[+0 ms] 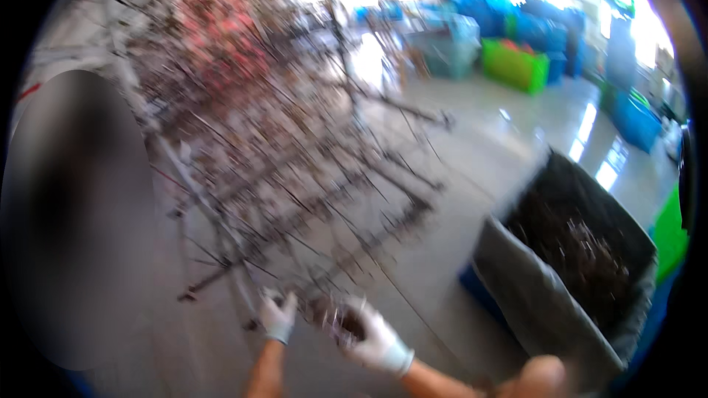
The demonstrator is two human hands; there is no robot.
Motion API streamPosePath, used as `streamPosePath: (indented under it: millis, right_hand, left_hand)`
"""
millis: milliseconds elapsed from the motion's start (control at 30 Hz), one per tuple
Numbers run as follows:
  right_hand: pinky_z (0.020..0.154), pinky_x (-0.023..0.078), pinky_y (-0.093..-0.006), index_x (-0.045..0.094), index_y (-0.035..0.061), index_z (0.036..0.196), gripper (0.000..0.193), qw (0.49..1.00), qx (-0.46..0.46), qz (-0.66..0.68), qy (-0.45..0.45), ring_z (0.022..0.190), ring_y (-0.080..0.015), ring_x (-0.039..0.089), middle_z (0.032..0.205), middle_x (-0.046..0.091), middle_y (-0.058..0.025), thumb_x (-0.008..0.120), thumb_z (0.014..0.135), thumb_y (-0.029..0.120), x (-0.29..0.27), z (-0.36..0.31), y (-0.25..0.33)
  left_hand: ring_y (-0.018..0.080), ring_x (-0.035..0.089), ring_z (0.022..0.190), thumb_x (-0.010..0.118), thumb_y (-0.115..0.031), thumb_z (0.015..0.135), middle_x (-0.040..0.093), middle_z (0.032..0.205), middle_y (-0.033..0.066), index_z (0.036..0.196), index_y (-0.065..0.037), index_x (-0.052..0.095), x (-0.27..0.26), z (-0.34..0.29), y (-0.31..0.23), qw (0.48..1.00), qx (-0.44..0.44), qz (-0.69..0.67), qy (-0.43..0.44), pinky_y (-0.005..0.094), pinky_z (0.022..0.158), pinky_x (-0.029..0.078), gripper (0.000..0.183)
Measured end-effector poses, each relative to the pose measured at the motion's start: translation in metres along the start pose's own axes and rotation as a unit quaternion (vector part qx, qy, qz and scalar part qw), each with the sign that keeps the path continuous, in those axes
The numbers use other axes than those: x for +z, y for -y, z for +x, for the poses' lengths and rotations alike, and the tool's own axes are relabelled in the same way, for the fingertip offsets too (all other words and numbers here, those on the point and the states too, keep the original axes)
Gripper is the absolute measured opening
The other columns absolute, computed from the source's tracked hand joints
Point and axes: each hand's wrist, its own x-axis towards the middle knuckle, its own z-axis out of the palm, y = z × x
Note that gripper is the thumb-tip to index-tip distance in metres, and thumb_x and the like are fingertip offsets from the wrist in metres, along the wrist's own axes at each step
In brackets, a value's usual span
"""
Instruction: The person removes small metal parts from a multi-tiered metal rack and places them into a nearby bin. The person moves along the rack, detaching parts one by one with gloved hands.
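Observation:
A tall wire hanging rack (295,199), smeared by motion, carries rows of small dark pieces on its hooks. Close to its lowest corner is my left hand (278,318), in a white glove. Its fingers are curled, and what lies between them is too blurred to name. My right hand (377,340), gloved the same way, is closed round a clump of small shiny dark pieces (346,323). Right of both hands stands a bin with a dark grey liner (527,269), which holds a heap of similar dark pieces (579,258).
Beyond the rack, a bright green crate (514,66), a grey-green tub (445,48) and blue bins (542,33) stand on the shiny grey floor (472,114). Another blue bin (636,121) is at the far right. Something red (221,33) shows through the rack.

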Motion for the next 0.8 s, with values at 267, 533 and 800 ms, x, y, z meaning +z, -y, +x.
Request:
streamPosePath:
  millis: [267,533,800]
  right_hand:
    - [0.101,0.042,-0.0386,0.039,-0.0052,0.14,0.071,0.597,-0.158,-0.455,-0.641,0.116,-0.0306,0.056,0.134,0.051,-0.0189,0.069,0.079,0.015,-0.26,-0.049,0.11]
    - [0.104,0.04,-0.046,0.044,0.0117,0.14,0.07,0.509,0.052,-0.712,-0.481,0.123,-0.0348,0.052,0.133,0.054,-0.0197,0.071,0.08,0.034,-0.348,-0.021,0.039]
    - [0.106,0.037,-0.0441,0.032,0.0,0.144,0.08,0.759,0.065,-0.504,-0.407,0.122,-0.0386,0.049,0.128,0.054,-0.0203,0.072,0.079,0.023,-0.221,0.11,-0.148]
  left_hand:
    - [0.0346,0.061,0.081,0.056,-0.034,0.094,0.066,0.085,0.0148,0.085,-0.005,0.064,0.037,-0.043,0.021,0.975,0.122,0.188,-0.004,0.045,0.073,0.047,0.031]
    - [0.0455,0.063,0.067,0.04,-0.047,0.098,0.064,0.067,0.025,0.062,0.0,0.065,0.028,0.0,0.025,0.928,-0.092,0.303,0.197,0.0539,0.064,0.049,0.064]
    - [0.0428,0.062,0.085,0.041,-0.04,0.094,0.065,0.088,0.0254,0.094,-0.001,0.063,0.026,0.043,0.054,0.875,-0.154,0.133,0.438,0.0474,0.075,0.047,0.044]
